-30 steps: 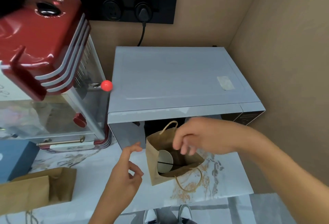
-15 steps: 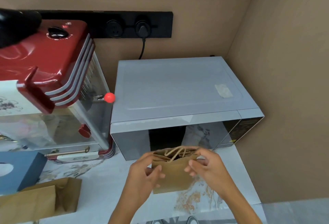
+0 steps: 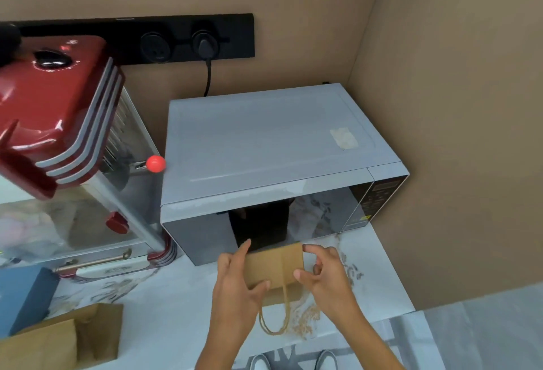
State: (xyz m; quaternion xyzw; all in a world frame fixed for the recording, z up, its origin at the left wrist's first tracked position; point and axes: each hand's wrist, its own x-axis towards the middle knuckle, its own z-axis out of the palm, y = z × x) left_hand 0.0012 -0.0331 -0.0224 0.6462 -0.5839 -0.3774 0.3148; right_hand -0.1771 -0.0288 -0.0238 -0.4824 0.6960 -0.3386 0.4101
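Observation:
A small brown paper bag (image 3: 274, 268) stands on the marble counter (image 3: 164, 314) just in front of the microwave (image 3: 264, 146). Its top is folded over flat and a twine handle (image 3: 279, 315) hangs down its front. My left hand (image 3: 235, 290) holds the bag's left side, thumb on the folded flap and index finger raised along the edge. My right hand (image 3: 326, 275) pinches the right side of the fold between thumb and curled fingers.
A red popcorn machine (image 3: 61, 140) with a red knob (image 3: 155, 163) stands left of the microwave. A blue box (image 3: 20, 296) and another brown paper bag (image 3: 58, 340) lie at the lower left. Brown walls close in the back and right. The counter edge runs near my shoes.
The bag was open with a white round thing inside. Both hands gathered its top, then folded it down flat, and a handle now hangs over the front.

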